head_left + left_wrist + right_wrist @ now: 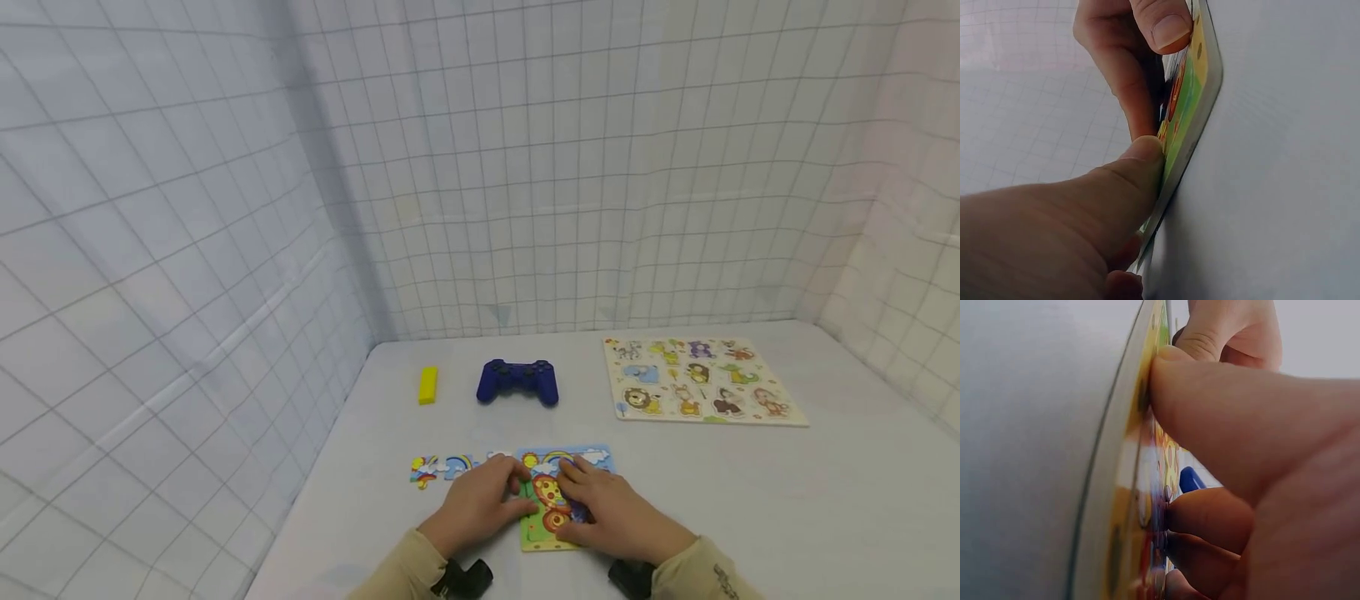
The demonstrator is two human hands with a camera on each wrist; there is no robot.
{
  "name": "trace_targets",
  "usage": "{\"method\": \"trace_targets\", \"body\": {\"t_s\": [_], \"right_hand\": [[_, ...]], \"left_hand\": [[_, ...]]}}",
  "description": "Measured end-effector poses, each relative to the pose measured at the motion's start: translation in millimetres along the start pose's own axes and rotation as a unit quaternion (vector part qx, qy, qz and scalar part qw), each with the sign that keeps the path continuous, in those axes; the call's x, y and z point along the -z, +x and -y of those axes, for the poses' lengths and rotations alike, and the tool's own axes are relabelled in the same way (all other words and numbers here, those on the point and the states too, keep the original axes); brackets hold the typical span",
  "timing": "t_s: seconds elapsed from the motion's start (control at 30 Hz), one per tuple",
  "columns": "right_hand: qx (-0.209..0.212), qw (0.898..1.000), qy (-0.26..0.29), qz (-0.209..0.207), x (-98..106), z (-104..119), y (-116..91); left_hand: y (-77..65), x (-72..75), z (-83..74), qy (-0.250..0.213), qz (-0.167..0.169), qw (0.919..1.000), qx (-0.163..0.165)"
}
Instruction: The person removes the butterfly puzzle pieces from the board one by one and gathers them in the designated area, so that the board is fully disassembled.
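Observation:
A picture puzzle board (537, 533) with a bright cartoon scene lies flat on the table in the head view. My left hand (482, 502) holds its left side, the thumb on the picture face and the fingers bent at the edge. From the right, my right hand (617, 510) presses on the picture with its fingertips, its thumb near the front edge. That hand covers much of the board's right half. Loose puzzle pieces (459, 467) with rainbow and sky prints lie left of the board, partly behind my left hand.
Behind the board lies a dark blue game controller (517, 381), with a yellow block (427, 385) to its left. A larger animal peg puzzle (697, 400) lies at the back right. Grid-patterned cloth walls (525, 208) enclose the white table (750, 500) at the back and sides.

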State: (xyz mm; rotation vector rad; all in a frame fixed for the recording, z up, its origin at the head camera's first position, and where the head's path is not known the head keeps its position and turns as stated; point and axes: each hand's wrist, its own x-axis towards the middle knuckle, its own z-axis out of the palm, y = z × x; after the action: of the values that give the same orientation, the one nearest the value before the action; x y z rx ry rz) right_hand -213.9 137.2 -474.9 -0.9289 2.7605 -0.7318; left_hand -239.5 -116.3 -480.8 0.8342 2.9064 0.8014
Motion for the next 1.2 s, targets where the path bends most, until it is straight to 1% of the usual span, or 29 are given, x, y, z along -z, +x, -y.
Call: {"method": "trace_targets", "body": {"t_s": [0.13,0.43,0.7,0.97,1.2], "right_hand": [[0.005,1.000,0.003,0.000,-0.2,-0.8,1.3],[0.006,1.000,0.002,0.002,0.8,2.3,0.3],[0.003,1.000,0.000,-0.003,1.2,2.9,-0.4],[0.005,1.000,0.000,-0.003,1.7,1.5,-1.4],[0.003,1.000,0.010,0.005,2.7,2.7,-0.6]], "left_hand": [[-0.2,0.5,-0.2,0.005,0.001,1.0000,0.005],[-1.8,-0.1,-1.3,-0.003,0.000,0.9999,0.013],[0.1,1.7,-4.7,0.011,0.006,0.9999,0.009],[1.0,1.9,-8.3,0.007,0.008,0.9998,0.015],[1.8,1.4,-7.0,0.004,0.008,0.9998,0.017]]}}
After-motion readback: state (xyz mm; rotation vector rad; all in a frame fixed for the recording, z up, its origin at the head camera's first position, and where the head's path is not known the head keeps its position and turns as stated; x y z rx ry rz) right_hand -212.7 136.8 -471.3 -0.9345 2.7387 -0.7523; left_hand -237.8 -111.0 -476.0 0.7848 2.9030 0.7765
